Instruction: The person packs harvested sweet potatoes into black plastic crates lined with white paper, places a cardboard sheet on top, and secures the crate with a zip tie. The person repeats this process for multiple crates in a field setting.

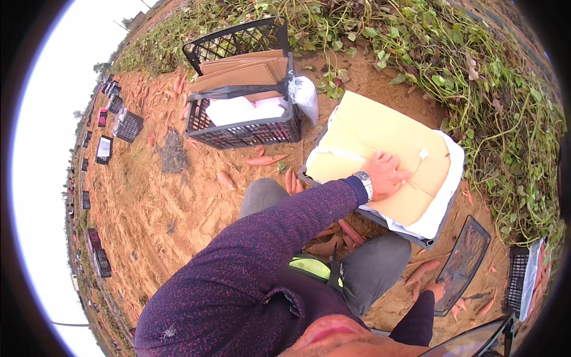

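Note:
My left hand (387,175), with a metal watch at its wrist, lies on a tan cardboard sheet (388,129), palm down, and grips nothing. The sheet covers a dark plastic crate (426,242) with a white liner (454,154) showing around it. Low on the right, my right hand (435,289) holds the near edge of a black mesh crate lid (464,263); its fingertips are partly hidden. The cardboard has a small torn white patch and a crease near my left hand.
A black crate (245,134) beyond my left knee holds folded cardboard (243,73) and white sheets, with a plastic bag (304,96) at its corner. Sweet potatoes (267,159) lie on sandy soil. Leafy vines (495,107) border the right. Another crate (517,281) stands far right.

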A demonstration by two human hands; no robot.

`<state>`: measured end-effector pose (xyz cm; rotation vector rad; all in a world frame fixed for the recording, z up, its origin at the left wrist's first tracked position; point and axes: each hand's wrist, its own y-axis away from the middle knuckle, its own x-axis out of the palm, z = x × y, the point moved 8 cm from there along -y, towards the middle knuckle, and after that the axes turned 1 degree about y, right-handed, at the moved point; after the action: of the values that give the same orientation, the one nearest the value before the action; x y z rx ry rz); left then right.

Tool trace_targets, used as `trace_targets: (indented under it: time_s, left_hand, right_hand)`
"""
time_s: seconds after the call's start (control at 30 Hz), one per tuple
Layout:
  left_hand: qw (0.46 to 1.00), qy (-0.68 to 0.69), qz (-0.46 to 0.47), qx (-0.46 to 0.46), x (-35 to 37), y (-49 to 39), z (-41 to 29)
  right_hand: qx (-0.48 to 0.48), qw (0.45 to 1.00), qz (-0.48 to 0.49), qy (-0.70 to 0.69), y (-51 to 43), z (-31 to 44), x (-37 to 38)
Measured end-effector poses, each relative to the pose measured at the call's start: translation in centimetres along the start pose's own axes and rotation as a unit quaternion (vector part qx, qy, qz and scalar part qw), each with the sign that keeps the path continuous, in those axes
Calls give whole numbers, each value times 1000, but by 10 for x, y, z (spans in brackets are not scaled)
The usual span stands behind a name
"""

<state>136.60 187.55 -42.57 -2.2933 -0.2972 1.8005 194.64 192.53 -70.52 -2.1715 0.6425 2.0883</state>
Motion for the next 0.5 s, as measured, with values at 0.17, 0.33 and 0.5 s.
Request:
trace_targets:
  time_s: [0.17,0.33,0.5]
  left_hand:
    - [999,43,19,-15,-3,0,8]
    - [995,89,11,-32,2,-3,9]
    - [996,40,-77,-13,-54,5,5]
  right_hand:
    - [-98,974,-53,196,-17,-3,-75]
    - [20,982,-175,-75,-11,-62,-230]
    - [-35,789,-141,-597,60,-21,-356]
